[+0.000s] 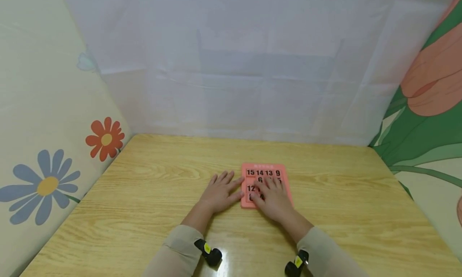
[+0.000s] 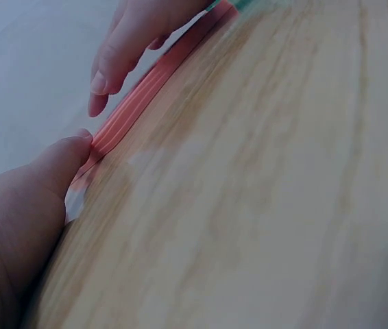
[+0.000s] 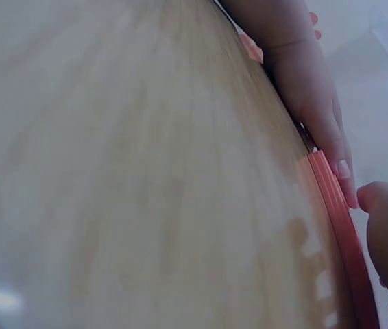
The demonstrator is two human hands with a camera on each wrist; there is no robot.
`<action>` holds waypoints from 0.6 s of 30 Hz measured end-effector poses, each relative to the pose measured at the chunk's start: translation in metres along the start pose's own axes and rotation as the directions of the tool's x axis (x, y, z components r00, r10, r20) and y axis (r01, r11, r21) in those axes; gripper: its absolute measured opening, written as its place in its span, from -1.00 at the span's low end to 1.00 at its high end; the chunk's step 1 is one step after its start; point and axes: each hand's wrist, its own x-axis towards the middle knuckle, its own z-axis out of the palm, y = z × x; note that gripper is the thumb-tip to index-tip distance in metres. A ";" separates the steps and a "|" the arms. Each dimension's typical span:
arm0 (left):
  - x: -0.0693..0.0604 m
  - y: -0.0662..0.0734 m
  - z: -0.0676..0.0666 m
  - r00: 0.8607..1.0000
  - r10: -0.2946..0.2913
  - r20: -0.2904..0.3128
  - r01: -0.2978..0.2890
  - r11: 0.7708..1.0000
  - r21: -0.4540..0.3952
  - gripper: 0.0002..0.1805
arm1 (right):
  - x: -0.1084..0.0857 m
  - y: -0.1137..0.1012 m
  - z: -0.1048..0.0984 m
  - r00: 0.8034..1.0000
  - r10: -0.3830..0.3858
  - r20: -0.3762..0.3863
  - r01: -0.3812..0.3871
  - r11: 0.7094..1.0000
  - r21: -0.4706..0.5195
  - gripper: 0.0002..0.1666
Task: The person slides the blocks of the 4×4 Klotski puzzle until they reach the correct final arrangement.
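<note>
Tile-sliding was prob. in hand, board point(image 1: 265, 166) approx. 12 o'clock, L hand point(image 1: 220, 195) spread at its 9 o'clock edge, R hand point(image 1: 275, 200) loosely spread over its 4 o'clock part, neither gripping; next likely called for nudging tile 6 point(image 1: 260, 180) into the 10 o'clock gap point(image 1: 250, 180).

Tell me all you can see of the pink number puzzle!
The flat pink rectangular number puzzle looks like plastic and lies on the yellowish wood-grain table. Pale lettering, too small to read, lines its far edge. Black numbers sit in rows: the far row reads 15, 14, 13, 9, and a blank spot shows left of the 6. The left hand touches its left edge; the right hand lies over it, hiding some numbers.
</note>
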 end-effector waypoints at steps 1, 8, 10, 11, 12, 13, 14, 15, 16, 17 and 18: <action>0.000 0.000 0.000 1.000 0.000 0.000 0.000 1.000 0.005 -0.34 | 0.003 0.001 -0.001 1.000 0.001 -0.007 -0.001 1.000 -0.005 -0.34; 0.001 0.000 -0.001 1.000 0.004 -0.001 -0.004 1.000 0.010 -0.34 | 0.022 0.002 -0.005 0.999 0.045 0.013 -0.044 0.999 -0.029 -0.31; 0.000 0.000 -0.001 1.000 0.006 0.000 -0.006 1.000 0.009 -0.34 | 0.027 0.001 -0.005 0.997 0.067 0.031 -0.066 0.997 -0.039 -0.30; 0.000 0.000 -0.001 1.000 0.007 0.001 -0.007 1.000 0.011 -0.34 | 0.030 0.001 -0.005 0.996 0.077 0.040 -0.075 0.996 -0.048 -0.30; 0.000 0.001 -0.001 1.000 0.007 0.001 -0.007 1.000 0.009 -0.34 | 0.032 0.000 -0.005 0.996 0.082 0.046 -0.079 0.995 -0.059 -0.30; 0.000 0.001 0.000 1.000 0.007 0.001 -0.007 1.000 0.008 -0.34 | 0.034 0.000 -0.004 0.995 0.089 0.051 -0.085 0.994 -0.068 -0.29; 0.000 0.001 -0.001 1.000 0.008 -0.001 -0.008 1.000 0.003 -0.34 | 0.036 -0.001 -0.005 0.994 0.097 0.058 -0.093 0.993 -0.074 -0.29; 0.000 0.001 -0.001 1.000 0.008 -0.003 -0.008 1.000 0.002 -0.34 | 0.038 -0.001 -0.005 0.993 0.101 0.060 -0.096 0.992 -0.079 -0.29; 0.000 0.001 -0.001 1.000 0.008 -0.005 -0.008 1.000 0.001 -0.34 | 0.039 -0.001 -0.004 0.993 0.101 0.059 -0.096 0.992 -0.084 -0.30; 0.000 0.001 -0.001 1.000 0.009 -0.007 -0.009 1.000 -0.002 -0.34 | 0.040 -0.002 -0.004 0.993 0.102 0.060 -0.096 0.991 -0.090 -0.30; 0.000 0.001 -0.001 1.000 0.009 -0.009 -0.009 1.000 -0.004 -0.34 | 0.041 -0.002 -0.005 0.993 0.101 0.060 -0.095 0.991 -0.092 -0.31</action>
